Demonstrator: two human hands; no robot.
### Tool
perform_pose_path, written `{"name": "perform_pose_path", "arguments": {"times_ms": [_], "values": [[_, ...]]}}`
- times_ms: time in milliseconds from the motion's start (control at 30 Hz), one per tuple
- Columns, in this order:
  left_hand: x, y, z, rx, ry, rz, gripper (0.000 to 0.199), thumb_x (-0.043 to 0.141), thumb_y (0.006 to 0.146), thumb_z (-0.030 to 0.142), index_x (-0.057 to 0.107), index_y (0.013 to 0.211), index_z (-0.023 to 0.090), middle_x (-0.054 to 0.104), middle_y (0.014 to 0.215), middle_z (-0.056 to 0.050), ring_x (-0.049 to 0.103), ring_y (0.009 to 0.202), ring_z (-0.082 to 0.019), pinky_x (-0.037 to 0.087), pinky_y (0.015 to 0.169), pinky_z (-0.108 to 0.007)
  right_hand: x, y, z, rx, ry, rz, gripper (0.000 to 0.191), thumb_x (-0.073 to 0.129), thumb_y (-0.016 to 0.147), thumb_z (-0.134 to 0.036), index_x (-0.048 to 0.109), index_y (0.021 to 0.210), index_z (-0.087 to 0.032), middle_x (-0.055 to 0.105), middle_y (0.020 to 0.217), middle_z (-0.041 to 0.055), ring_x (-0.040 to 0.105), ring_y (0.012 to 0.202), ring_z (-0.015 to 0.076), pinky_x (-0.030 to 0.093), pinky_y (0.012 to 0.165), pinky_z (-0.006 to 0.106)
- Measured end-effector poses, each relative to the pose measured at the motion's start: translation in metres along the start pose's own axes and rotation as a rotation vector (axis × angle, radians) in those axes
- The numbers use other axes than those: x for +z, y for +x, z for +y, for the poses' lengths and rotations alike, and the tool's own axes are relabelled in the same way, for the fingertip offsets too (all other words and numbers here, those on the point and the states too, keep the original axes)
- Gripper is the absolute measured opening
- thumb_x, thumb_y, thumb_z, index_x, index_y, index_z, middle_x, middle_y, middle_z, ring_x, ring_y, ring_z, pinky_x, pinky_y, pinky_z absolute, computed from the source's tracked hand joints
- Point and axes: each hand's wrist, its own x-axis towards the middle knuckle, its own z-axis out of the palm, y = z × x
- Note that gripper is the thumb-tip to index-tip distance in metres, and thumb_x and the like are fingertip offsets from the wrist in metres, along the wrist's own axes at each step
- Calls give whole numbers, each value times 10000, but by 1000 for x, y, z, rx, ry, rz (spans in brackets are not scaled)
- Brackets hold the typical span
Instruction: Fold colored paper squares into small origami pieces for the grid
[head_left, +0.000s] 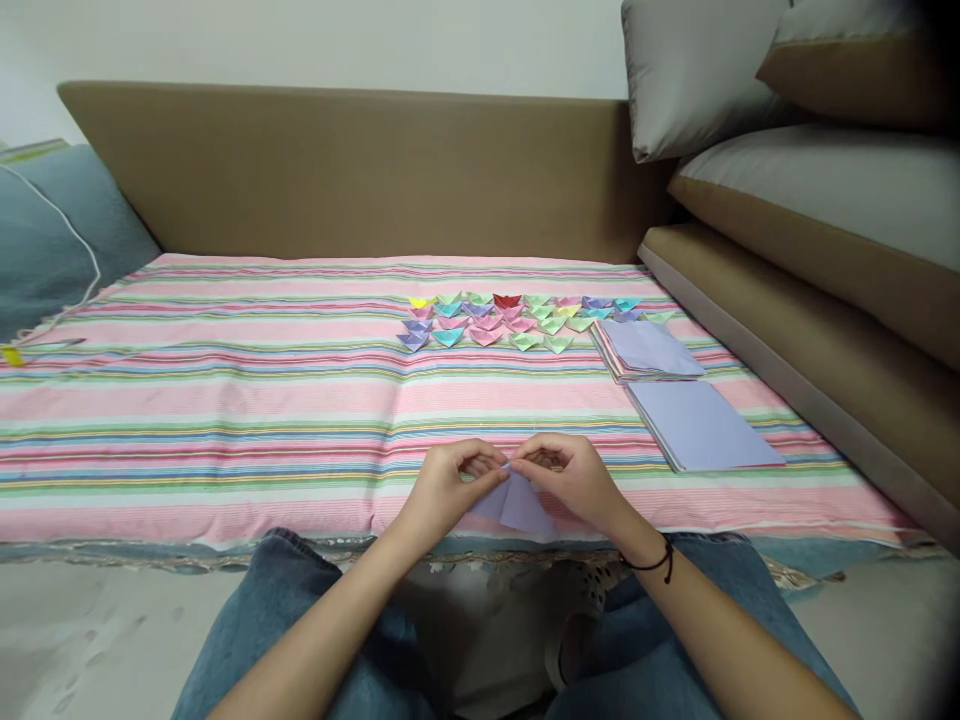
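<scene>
A lavender sheet of paper (521, 508), partly folded, hangs between my hands near the front edge of the striped cloth. My left hand (457, 475) pinches its top from the left, thumb and fingers pressed together. From the right, my right hand (566, 472) pinches the same top point, the fingertips almost touching those of the left. Below the pinch the paper fans out with a crease down it. The fingers hide part of the upper folds.
Several small folded paper boats (486, 337) in many colours stand in rows farther back. Two stacks of paper, a looser stack (649, 347) and a neat lavender-topped stack (705, 425), lie at right. Cushions (825, 200) pile up along the right side. A white cord (75, 240) runs at far left.
</scene>
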Motion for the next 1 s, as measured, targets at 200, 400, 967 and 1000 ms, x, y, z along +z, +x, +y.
{"name": "perform_pose_path", "arguments": {"times_ms": [200, 400, 967, 1000], "values": [[2, -3, 1, 59, 125, -9, 134, 611, 783, 283, 668, 782, 161, 650, 683, -13, 571, 635, -131, 434, 597, -216, 0, -2, -3, -87, -169, -22, 121, 599, 796, -223, 655, 699, -177, 645, 639, 19, 557, 589, 144, 392, 532, 249], [0, -3, 3, 77, 188, -35, 139, 564, 808, 252, 662, 768, 163, 633, 675, -7, 552, 638, -133, 404, 600, -216, 2, -2, -5, -77, -209, -36, 131, 566, 808, -222, 642, 706, -189, 655, 679, 20, 560, 616, 150, 386, 541, 251], [-29, 1, 7, 121, 468, 104, 133, 544, 782, 195, 607, 670, 163, 596, 627, 1, 524, 604, -131, 373, 578, -227, -25, 3, -2, -34, -154, 140, 143, 564, 795, -283, 586, 700, -179, 582, 658, 11, 515, 605, 144, 378, 546, 248], [-37, 1, 6, 103, 465, 147, 139, 540, 785, 209, 596, 667, 164, 587, 625, 2, 519, 601, -131, 375, 576, -229, -33, 4, 0, -24, -117, 188, 146, 578, 785, -301, 584, 706, -178, 579, 679, 15, 514, 615, 145, 382, 547, 248]]}}
